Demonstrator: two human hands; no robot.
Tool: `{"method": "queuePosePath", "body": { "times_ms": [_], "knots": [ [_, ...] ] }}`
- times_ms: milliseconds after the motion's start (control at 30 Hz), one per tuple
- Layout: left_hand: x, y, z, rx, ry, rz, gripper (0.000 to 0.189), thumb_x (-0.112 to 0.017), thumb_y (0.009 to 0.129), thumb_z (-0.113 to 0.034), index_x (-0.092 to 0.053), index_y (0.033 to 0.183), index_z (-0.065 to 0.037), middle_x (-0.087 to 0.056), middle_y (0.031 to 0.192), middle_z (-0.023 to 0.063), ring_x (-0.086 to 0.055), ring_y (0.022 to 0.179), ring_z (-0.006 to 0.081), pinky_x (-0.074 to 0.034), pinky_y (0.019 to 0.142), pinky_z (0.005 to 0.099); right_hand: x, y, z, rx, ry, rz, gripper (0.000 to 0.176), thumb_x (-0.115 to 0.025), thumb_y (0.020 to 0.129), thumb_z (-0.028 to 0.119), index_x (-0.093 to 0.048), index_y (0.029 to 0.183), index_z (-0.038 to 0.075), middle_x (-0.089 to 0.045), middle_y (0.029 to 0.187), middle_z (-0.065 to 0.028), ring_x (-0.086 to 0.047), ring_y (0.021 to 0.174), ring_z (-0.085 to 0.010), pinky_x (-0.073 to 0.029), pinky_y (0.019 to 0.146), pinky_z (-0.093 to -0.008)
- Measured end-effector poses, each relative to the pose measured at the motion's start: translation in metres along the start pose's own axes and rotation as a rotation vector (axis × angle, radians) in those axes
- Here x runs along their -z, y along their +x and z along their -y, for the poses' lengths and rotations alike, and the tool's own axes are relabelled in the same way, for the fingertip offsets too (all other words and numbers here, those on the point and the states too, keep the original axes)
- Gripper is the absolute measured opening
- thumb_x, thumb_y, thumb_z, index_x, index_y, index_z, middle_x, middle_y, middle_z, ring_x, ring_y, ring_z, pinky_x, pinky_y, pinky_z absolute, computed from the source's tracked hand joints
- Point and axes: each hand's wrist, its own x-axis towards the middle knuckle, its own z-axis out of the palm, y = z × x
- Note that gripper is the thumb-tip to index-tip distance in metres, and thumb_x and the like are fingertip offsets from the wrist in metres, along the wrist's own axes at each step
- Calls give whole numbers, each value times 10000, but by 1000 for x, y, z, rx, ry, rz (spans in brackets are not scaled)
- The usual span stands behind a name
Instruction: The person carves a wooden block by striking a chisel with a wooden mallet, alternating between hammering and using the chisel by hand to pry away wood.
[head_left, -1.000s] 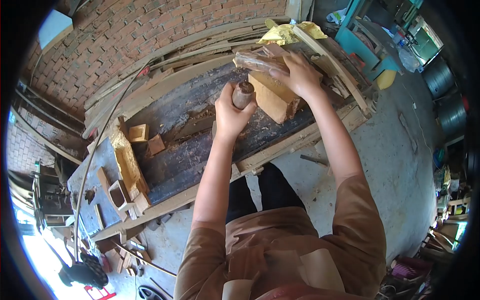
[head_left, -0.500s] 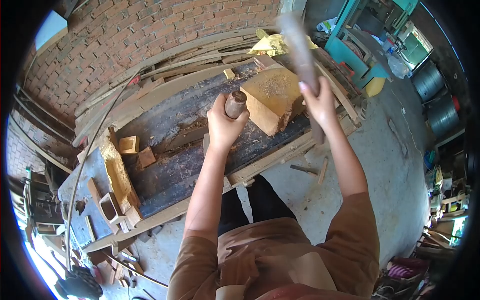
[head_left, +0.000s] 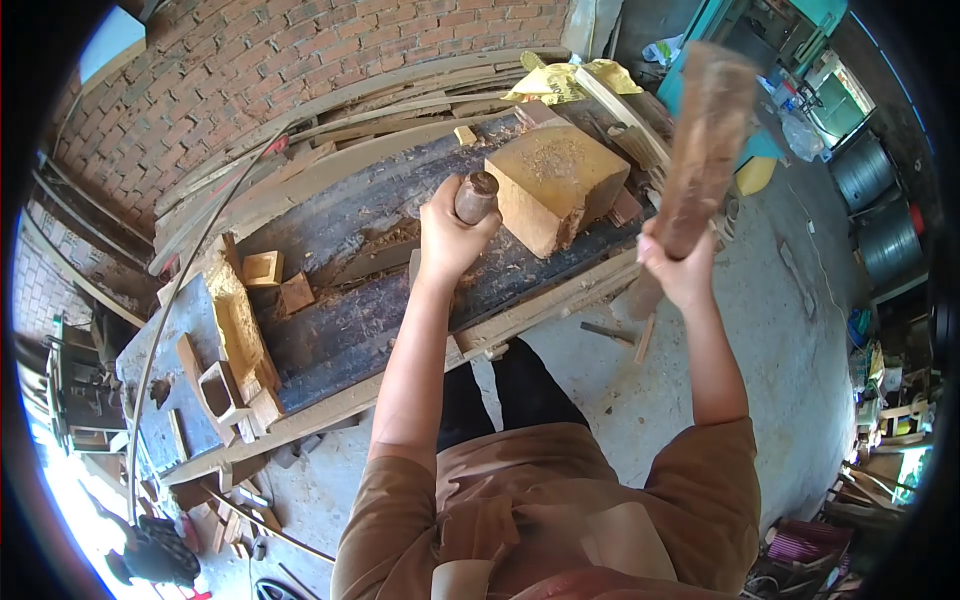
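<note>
My left hand (head_left: 447, 232) is wrapped round the round wooden handle of a chisel (head_left: 476, 197), whose top end points up at me; its blade is mostly hidden below the fist. In my right hand (head_left: 680, 265) is a thick wooden mallet (head_left: 708, 140), a long squared club raised to the right of the bench and pointing away from me. Just right of the chisel handle, a large yellowish wood block (head_left: 560, 175) rests on the dark bench (head_left: 340, 345). Shavings lie on its top, and its near corner is rough and chipped.
A hollowed yellow piece of wood (head_left: 242, 335) and a small square wooden box (head_left: 262, 268) lie at the bench's left. Long boards (head_left: 400, 112) are stacked by the brick wall (head_left: 330, 50). A teal machine (head_left: 765, 120) stands beyond at right. Offcuts (head_left: 608, 333) lie on the floor.
My right hand has swung the mallet outward to the right and lower, away from the wood block. My left hand keeps its hold on the chisel almost in place.
</note>
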Motion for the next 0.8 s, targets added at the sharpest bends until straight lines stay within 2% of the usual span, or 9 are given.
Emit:
{"method": "queuePosePath", "body": {
  "times_ms": [67,133,333,400,467,600,667,733,800],
  "knots": [
    [-1,1,0,-9,50,17,206,-645,610,-86,-515,748,-5,-560,642,147,-562,571,206,-453,580,297,-6,-5,13,93,-396,137,539,-710,646,144,-476,1119,31,-621,906,-147,-615,831,-258,-475,725,-347],
    [-1,-1,2,-20,107,34,212,-648,604,-86,-515,748,-5,-559,642,149,-563,572,208,-454,580,299,-2,-9,17,31,-596,273,304,-669,661,65,-522,925,29,-604,803,-89,-584,735,-189,-462,693,-310],
    [-7,2,4,-27,102,42,237,-654,596,-103,-535,776,-5,-571,654,154,-595,597,241,-462,591,311,-5,-19,3,-78,-4,-71,401,-675,655,64,-492,1008,14,-605,814,-101,-593,753,-195,-473,694,-333],
    [-9,3,1,-4,77,55,248,-655,597,-105,-545,796,-5,-579,670,159,-599,611,239,-466,603,312,-16,-22,10,135,-411,-37,408,-678,644,94,-501,1003,15,-607,823,-109,-609,759,-221,-476,704,-339],
    [-7,1,-1,20,87,62,260,-658,596,-109,-550,809,-6,-583,685,164,-602,625,235,-467,612,311,-9,-23,12,-56,-526,211,400,-684,635,109,-513,984,13,-609,828,-118,-614,767,-227,-475,704,-336],
    [-5,-2,2,10,63,72,264,-658,593,-108,-546,807,-3,-579,683,164,-599,625,231,-465,614,307,-2,-21,15,75,-278,-224,359,-689,643,84,-514,948,15,-598,799,-84,-591,732,-194,-475,686,-328],
    [-7,2,0,30,113,79,262,-658,591,-103,-543,805,-2,-577,678,162,-597,621,230,-466,614,305,-3,-27,-5,-80,11,-166,401,-698,634,86,-506,978,15,-591,795,-66,-588,722,-203,-479,682,-332],
    [-9,2,0,30,107,85,260,-657,589,-99,-541,801,-2,-576,678,162,-592,614,227,-465,614,304,-15,-30,2,174,-365,-68,418,-704,631,94,-505,990,16,-606,792,-85,-598,715,-201,-482,670,-332],
    [-8,1,-3,15,130,62,262,-658,588,-99,-543,803,-4,-577,676,157,-584,605,221,-464,608,304,-13,-31,16,-110,-581,171,419,-708,626,100,-516,990,21,-622,799,-107,-611,724,-190,-483,665,-328]
  ]
}}
